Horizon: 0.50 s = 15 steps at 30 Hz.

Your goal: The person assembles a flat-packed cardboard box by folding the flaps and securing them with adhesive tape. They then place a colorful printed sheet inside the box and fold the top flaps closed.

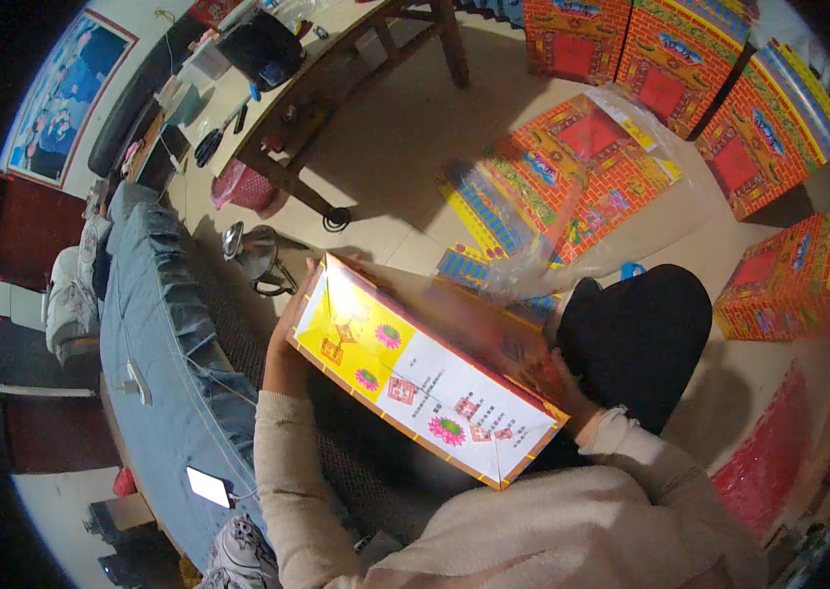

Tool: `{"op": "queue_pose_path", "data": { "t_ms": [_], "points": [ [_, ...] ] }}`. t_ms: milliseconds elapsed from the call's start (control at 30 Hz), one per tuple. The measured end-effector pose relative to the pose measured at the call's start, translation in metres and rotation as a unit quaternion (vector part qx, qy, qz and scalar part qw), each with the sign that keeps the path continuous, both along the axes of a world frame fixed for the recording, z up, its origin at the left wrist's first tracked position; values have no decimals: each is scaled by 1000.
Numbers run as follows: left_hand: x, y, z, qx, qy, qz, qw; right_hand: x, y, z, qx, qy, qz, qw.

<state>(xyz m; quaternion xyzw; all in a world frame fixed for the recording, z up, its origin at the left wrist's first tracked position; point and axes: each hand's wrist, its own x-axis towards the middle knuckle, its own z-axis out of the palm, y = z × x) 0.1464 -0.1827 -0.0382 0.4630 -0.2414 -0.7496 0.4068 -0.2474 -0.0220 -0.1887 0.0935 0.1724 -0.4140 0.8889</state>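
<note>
A long printed paper box (415, 378) is held tilted across my lap, its yellow and white side with pink flowers facing up. My left hand (287, 339) grips its left end, with most of the fingers hidden behind the box. At the opposite end, my right hand (580, 401) holds the lower right corner; its fingers are partly hidden and smeared by motion. The box's far face, in red and brown, is blurred.
Brick-patterned boxes (680, 59) stand at the far right, another (788, 275) nearer. Flat printed sheets (582, 167) lie in clear plastic on the floor. A metal lamp (256, 250) and a wooden table (282, 172) are beyond my left hand. A blue-covered couch (155, 324) runs along the left.
</note>
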Motion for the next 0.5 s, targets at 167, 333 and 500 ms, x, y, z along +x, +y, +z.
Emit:
{"op": "queue_pose_path", "data": {
  "t_ms": [167,333,500],
  "points": [
    [-9,1,19,-1,-86,21,996,5,-4,-2,-30,-43,12,999],
    [-14,7,36,-52,-159,31,985,6,-5,1,-52,-78,30,995],
    [8,17,90,-106,-185,-63,975,15,-10,7,-72,-127,57,988]
  ]
}}
